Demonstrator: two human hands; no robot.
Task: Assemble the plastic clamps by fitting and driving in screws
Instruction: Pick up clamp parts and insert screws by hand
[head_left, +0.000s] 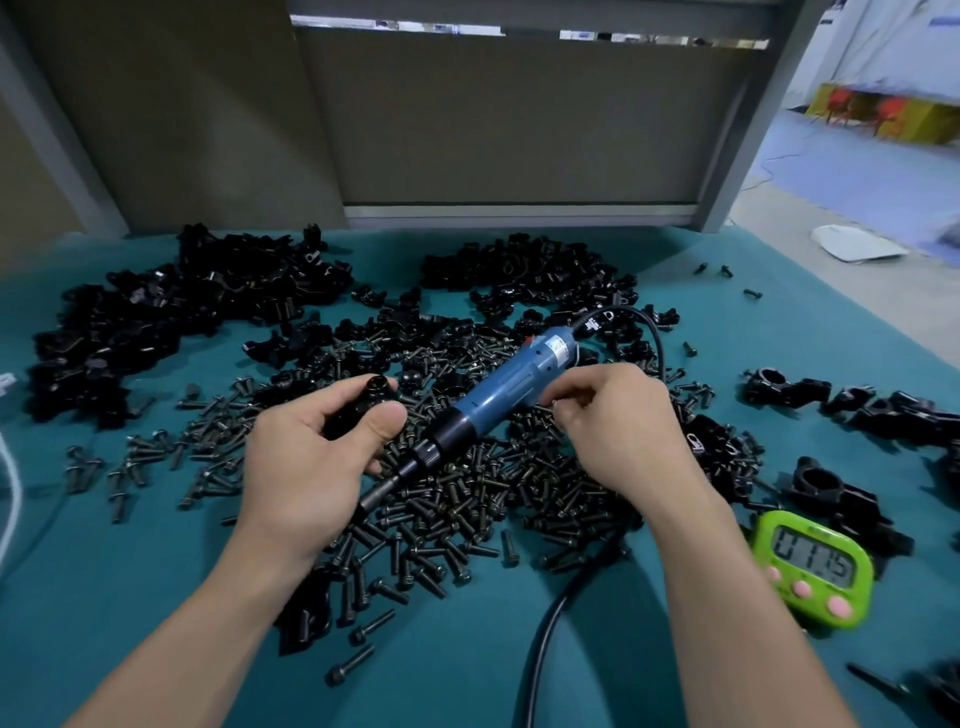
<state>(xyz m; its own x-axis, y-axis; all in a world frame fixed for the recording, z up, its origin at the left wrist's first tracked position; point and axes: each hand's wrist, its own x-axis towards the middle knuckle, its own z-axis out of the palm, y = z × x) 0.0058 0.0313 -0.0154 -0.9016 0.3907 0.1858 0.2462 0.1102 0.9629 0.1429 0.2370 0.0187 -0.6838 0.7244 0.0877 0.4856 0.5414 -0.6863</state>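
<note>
My left hand (311, 457) grips a black plastic clamp (366, 402) above the pile of black screws (467, 493) on the teal table (156, 571). My right hand (618, 421) has its fingertips pinched together just right of the blue electric screwdriver (498, 395); something small and dark, probably a screw, sits between them, but I cannot make it out. The screwdriver lies diagonally on the screws between my hands, bit pointing down-left. Its black cable (550, 618) runs toward the front edge.
Heaps of black clamp parts (171, 312) lie at the back left and back centre (519, 275). Several assembled clamps (789, 389) sit at the right. A green timer (813, 569) stands at the front right. A grey panel rises behind the table.
</note>
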